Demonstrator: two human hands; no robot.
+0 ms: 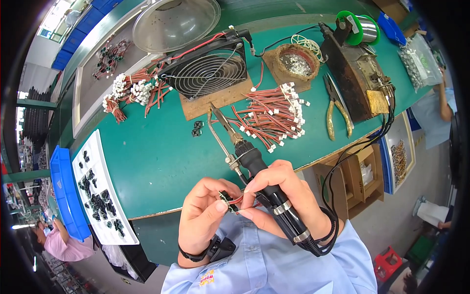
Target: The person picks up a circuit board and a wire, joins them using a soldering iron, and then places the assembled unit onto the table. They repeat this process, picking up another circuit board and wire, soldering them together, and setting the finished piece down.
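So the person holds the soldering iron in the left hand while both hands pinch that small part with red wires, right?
Not quite: the head view shows the soldering iron in the right hand, not the left. The rest holds: the left hand and the right pinch the small part with red wires.

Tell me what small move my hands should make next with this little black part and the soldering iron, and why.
Probably bring the soldering iron tip down toward the small black part. The right hand holds the iron with its tip pointing away over the green bench, while the left hand pinches the part and its red wires.
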